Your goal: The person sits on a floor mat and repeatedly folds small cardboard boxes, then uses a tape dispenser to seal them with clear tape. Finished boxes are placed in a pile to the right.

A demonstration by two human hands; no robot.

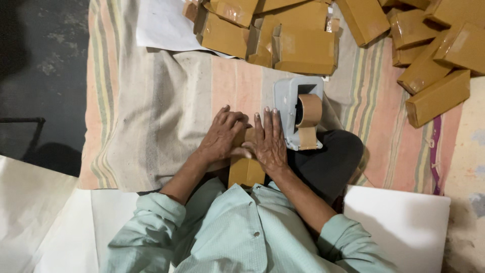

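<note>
A long brown cardboard box (245, 172) lies in front of me on a striped cloth (151, 121), mostly covered by my hands. My left hand (221, 136) curls over its left side with the fingers bent around the edge. Flat on top of the box rests my right hand (268, 141), fingers stretched forward and thumb touching the left hand. A grey tape dispenser (297, 112) with a roll of brown tape stands just right of my right hand.
Several taped brown boxes (283, 35) are piled at the far edge, with more at the far right (434, 55). White paper sheets lie at the back left (161, 25), near right (399, 222) and near left. Dark floor (40, 65) is at left.
</note>
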